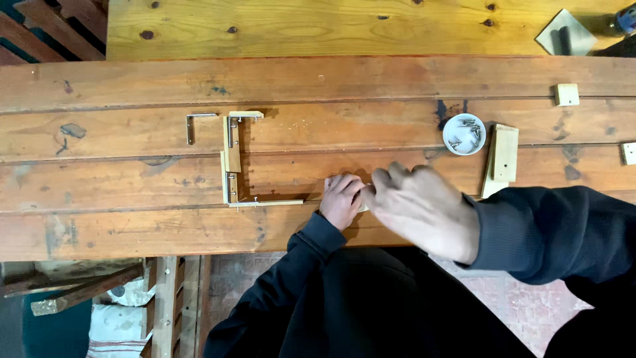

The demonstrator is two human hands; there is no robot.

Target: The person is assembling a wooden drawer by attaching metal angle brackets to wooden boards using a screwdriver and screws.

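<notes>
My left hand (pixel 341 199) rests on the wooden workbench (pixel 132 172) with its fingers curled over a small pale piece (pixel 363 207) that is almost hidden. My right hand (pixel 424 209) reaches in from the right and meets the left hand at that spot; what its fingertips hold cannot be made out. To the left lies a small wooden frame (pixel 233 162) with metal angle brackets screwed to it, and a loose metal bracket (pixel 193 126) sits beside it.
A white round cup of screws (pixel 464 134) stands right of centre, with wooden strips (pixel 502 158) next to it. Small wood blocks (pixel 566 94) lie at the right, one (pixel 628 153) at the edge. A grey sheet (pixel 564 33) lies at the far back right.
</notes>
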